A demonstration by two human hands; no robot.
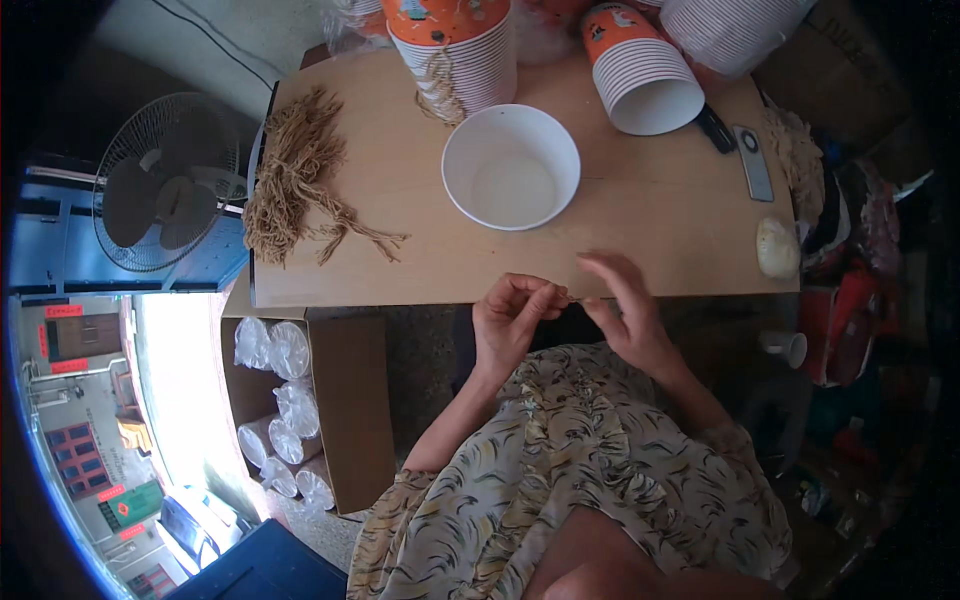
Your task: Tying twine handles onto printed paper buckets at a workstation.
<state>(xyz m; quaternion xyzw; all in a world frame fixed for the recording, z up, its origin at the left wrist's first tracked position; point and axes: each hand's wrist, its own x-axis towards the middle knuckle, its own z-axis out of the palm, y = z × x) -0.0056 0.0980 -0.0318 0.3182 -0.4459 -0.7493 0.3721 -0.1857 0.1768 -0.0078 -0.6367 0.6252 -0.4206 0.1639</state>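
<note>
L hand (508,318) is at the near edge of the table (390,165), thumb & index pinched on a sm. bit (568,298), too tiny to ID. Bit sits btwn the 2 hands, at L fingertips. R hand (637,320) is just beside it, R of the bit, fingers spread, thumb & index well apart, nothing seen in its grip; can't tell if its thumb touches the bit.

White tub (468,180) stands upright on table, mouth up, mid-table beyond the hands, not touched by either. Right behind it: tall stack (492,70) of white tubs w/ orange print, tan cord (440,85) hanging down its front. To the R, another stack (640,70) lies tilted, open mouth twd the person; more tubs (735,35) behind.

Cord pile (295,180), tan & tangled, is at table's L end, a few strands trailing twd the middle. R end: black item (716,130) nr the tilted stack, grey gadget (754,170) beside it, pale lump (776,248) nr the R edge.

Below L, open carton (350,410) w/ clear-wrapped rolls (290,350); fan (170,185) L of table.
</note>
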